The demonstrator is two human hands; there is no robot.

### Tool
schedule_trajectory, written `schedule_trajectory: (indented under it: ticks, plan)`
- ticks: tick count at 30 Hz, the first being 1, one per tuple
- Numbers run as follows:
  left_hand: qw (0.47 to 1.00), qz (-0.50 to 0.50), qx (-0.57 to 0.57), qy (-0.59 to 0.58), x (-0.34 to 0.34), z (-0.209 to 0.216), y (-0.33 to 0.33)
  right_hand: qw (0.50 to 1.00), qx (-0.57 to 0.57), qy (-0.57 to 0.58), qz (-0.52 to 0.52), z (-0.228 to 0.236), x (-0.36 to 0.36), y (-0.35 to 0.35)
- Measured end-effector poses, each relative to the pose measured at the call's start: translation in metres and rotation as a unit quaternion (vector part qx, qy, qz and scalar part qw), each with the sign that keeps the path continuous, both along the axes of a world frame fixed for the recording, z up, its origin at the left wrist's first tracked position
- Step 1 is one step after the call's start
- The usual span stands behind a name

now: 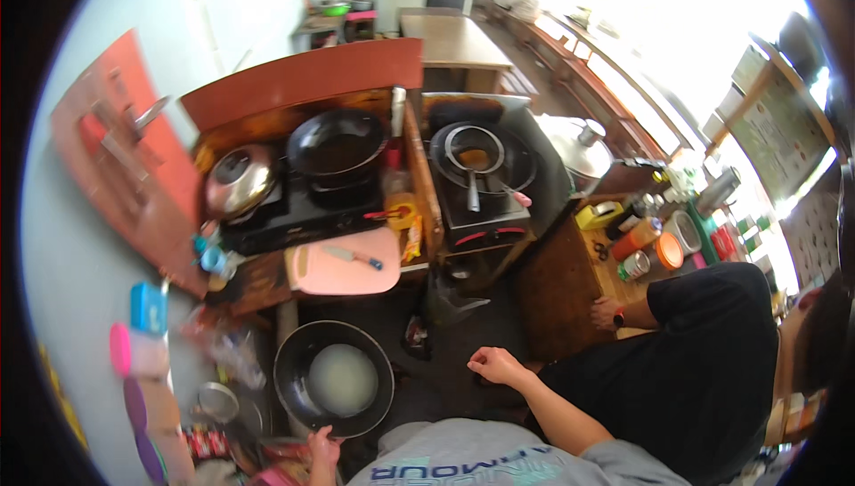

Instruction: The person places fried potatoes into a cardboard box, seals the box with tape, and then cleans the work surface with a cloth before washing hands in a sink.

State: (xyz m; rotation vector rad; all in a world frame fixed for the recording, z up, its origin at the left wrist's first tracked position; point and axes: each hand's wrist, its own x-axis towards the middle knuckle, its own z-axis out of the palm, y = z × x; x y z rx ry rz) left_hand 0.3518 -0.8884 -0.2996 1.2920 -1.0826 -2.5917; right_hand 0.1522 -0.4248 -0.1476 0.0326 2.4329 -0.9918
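At the lower left, my left hand (324, 450) grips the near end of a black wok (294, 379), its handle mostly hidden by the fingers. Cloudy whitish liquid (343, 379) pools in the wok's bottom. My right hand (497, 367) hangs in mid-air at the centre right, fingers curled in loosely, and nothing shows in it. Beyond the wok lies a pink cutting board (374, 263) bearing a knife (352, 257) with a dark handle.
A gas stove (303, 214) carries a lidded metal pot (240, 182) and another wok (337, 143). Right of it, a strainer (475, 152) rests over a pan on a second burner. A person in black (677, 352) stands close at my right, beside a wooden counter (570, 272) with bottles and jars.
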Motion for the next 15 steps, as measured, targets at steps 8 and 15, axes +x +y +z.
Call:
schedule_trajectory:
  ticks: [8, 15]
  plan:
    - [0.867, -0.397, -0.264, -0.145, -0.114, 0.074, -0.055, 0.957, 0.221, -0.156, 0.106, -0.074, -0.057, 0.034]
    - [0.999, -0.005, -0.035, 0.006, -0.121, 0.112, -0.04, 0.944, 0.097, -0.028, 0.313, -0.105, -0.123, -0.035]
